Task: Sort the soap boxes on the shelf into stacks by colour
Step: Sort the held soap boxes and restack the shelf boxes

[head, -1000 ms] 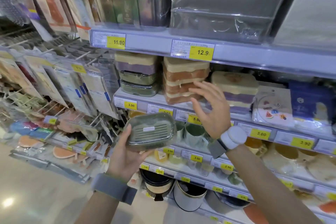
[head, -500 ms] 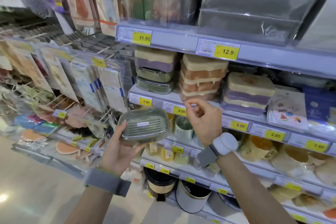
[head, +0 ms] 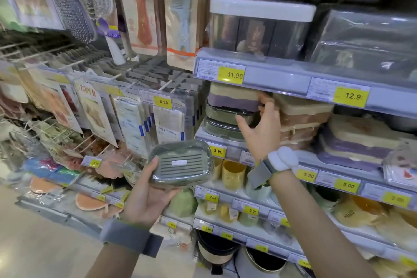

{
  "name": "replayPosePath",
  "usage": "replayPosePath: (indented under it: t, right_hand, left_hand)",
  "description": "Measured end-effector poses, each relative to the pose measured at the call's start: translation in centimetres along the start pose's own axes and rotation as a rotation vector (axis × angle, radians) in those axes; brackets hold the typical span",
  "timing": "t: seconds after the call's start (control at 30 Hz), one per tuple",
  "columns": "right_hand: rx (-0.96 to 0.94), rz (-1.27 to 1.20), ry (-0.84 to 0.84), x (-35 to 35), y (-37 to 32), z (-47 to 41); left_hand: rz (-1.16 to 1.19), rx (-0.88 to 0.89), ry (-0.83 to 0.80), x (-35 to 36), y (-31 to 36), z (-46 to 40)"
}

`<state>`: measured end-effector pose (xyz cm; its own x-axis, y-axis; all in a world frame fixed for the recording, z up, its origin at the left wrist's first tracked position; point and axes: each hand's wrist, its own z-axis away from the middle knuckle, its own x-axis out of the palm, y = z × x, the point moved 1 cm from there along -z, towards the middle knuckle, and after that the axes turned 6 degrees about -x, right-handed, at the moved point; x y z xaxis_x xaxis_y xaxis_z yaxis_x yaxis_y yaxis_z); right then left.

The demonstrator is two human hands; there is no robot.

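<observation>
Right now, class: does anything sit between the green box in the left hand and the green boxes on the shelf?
Yes. A purple box lies on top of the green stack, blocking that spot. The right hand is reaching beside it.

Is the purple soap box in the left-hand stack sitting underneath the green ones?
No: the purple soap box lies on top of the two green soap boxes in that stack, where the right hand reaches.

Shelf (head: 225,140) under stacked soap boxes (head: 228,117)
</observation>
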<state>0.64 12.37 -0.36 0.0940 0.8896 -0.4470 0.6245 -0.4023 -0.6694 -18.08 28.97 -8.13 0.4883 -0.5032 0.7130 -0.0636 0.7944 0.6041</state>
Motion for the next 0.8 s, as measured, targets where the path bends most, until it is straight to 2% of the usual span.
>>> replayPosePath:
  t: [0.27,0.57,0.8]
  right_hand:
    - [0.043,0.203,0.098,1.7,0.6,-1.1]
    - [-0.002,0.214,0.053,2.8,-0.5,-2.3]
    - [-0.021,0.180,0.109,3.1,-0.3,-2.3]
  left_hand:
    - [-0.029,-0.090,-0.029,-1.7,1.0,-2.3]
    - [-0.007,-0.115,-0.026,-1.3,1.4,-3.1]
    - [-0.020,-0.121,-0.059,-0.7,1.6,-3.3]
